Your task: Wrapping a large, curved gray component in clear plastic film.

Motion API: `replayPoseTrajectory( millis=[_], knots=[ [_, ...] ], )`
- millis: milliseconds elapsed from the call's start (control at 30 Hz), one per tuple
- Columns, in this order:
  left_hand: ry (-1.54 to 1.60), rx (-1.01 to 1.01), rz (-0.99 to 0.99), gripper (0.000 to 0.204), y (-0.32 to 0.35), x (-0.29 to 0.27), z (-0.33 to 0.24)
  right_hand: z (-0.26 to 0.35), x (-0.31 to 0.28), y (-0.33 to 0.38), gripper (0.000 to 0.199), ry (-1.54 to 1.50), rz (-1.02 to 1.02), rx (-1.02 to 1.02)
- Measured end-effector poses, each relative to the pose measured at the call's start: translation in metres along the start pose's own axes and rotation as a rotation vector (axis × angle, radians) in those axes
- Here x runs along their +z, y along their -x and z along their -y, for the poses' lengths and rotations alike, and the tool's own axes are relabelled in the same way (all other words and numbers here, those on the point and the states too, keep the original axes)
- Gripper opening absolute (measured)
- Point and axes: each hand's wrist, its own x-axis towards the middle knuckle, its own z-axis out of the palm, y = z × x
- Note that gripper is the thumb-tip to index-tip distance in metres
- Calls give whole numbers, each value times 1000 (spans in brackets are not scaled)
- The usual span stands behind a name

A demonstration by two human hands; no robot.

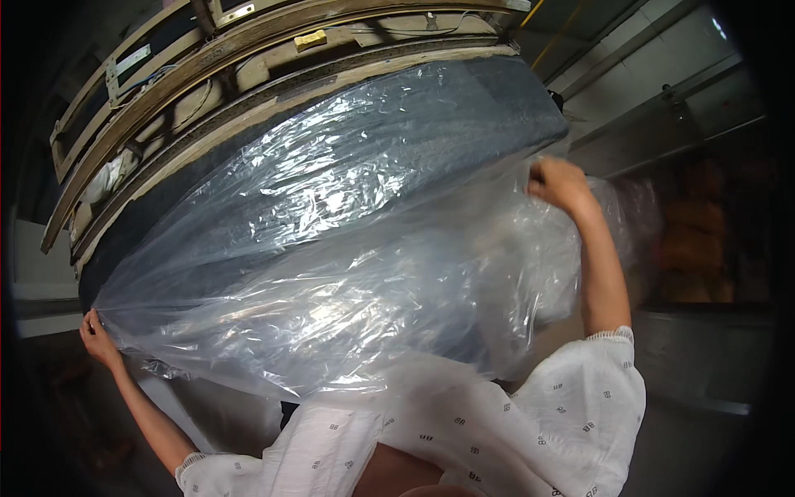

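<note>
A large sheet of clear plastic film (331, 315) stretches between my hands, wrinkled and shiny. Its far part lies over a dark grey work surface (530, 91), while the near part hangs over the edge toward my body. At the far left my left hand (100, 340) pinches a gathered corner of the film beside the surface's end. My right hand (561, 184), a little smeared by motion, is raised near the right end with its fingers curled on the film's edge. Loose film bunches below and to the right of that hand.
Behind the surface runs a long wooden rack (273, 43) with cables along it. A small yellow block (310, 40) sits on the rack. Orange-brown bundles (694, 240) stand in shadow at the right, near grey wall panels (621, 58).
</note>
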Motion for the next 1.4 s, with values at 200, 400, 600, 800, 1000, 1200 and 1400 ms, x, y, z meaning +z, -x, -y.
replayPoseTrajectory(
  millis=[200, 400, 600, 800, 1000, 1200, 1400],
  knots=[
    [-37, -17, 19, 33, -7, 19, -14, 37, -21, -127, 35, -391, -429, 69],
    [21, -23, 43, 31, -6, 2, -5, 33, -3, -169, 34, -432, -494, 49],
    [35, -32, 42, 28, 2, -3, -24, 22, -13, -190, 27, -732, -283, -93],
    [339, -210, -112, 32, -4, -69, 44, 68, -8, -162, 29, -579, -451, -60],
    [380, -280, -20, 30, 33, -165, 67, 80, -4, -149, 29, -593, -506, -74],
    [545, -434, 110, 25, 101, -179, 77, 76, 3, -162, 25, -577, -518, -175],
    [465, -342, -47, 41, 63, -134, 57, 51, -23, -188, 16, -953, -626, -458]
  ],
)
